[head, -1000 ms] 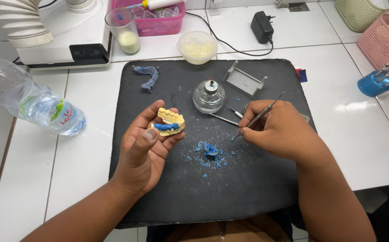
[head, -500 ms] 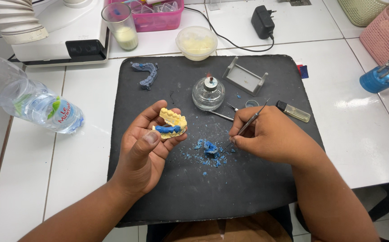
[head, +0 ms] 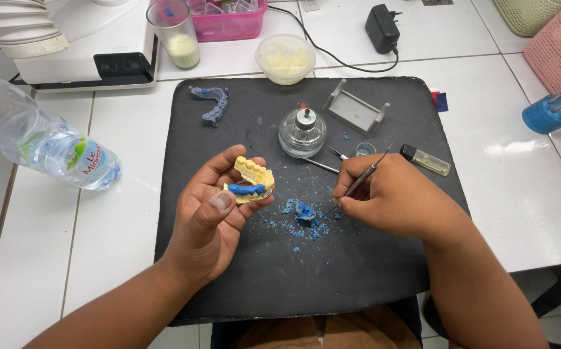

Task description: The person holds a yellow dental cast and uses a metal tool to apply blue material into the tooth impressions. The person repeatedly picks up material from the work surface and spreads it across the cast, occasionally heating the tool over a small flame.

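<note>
Now | L hand (head: 219,213) cups dental cast (head: 251,181) | R hand (head: 393,197) pinches wax tool (head: 363,181) mid-mat (head: 229,284)

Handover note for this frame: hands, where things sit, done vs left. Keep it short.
Left hand: palm up, holding a yellow plaster dental cast with blue wax along its teeth.
Right hand: gripping a thin metal carving tool pen-style, tip down by the lump of blue wax and crumbs on the black mat.
Glass spirit burner stands behind; no flame visible. A separate blue wax arch lies at the mat's far left.
Done: wax on the cast.
Left: tool is off the cast; finish cannot be judged.
</note>
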